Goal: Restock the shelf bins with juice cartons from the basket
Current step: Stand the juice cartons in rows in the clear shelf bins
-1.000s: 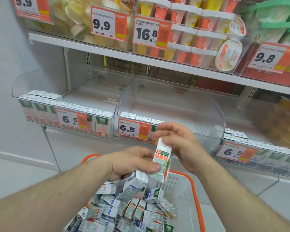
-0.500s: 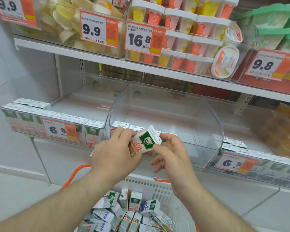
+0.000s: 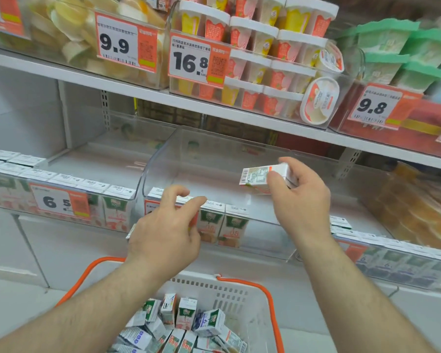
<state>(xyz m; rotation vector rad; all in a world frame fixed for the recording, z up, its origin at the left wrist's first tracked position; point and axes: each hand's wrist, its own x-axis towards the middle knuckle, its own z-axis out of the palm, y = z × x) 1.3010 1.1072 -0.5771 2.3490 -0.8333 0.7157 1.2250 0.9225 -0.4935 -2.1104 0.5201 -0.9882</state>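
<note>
My right hand [image 3: 299,200] grips a small juice carton [image 3: 262,177], lying on its side, above the open middle clear bin [image 3: 265,248]. A short row of upright cartons [image 3: 223,225] stands along that bin's front left. My left hand [image 3: 167,231] hovers in front of those cartons with loosely curled fingers, holding nothing. Below, a white basket [image 3: 229,291] with orange handles holds several loose cartons [image 3: 186,324].
The left bin [image 3: 127,207] holds a full row of cartons behind a 6.5 price tag. A right bin [image 3: 397,261] also holds cartons. The upper shelf [image 3: 214,108] carries dessert cups and price tags just above the bins.
The carton passed from both hands to my right hand alone, which lifted it up and right over the middle bin. My left hand let go and stays in front of the bin.
</note>
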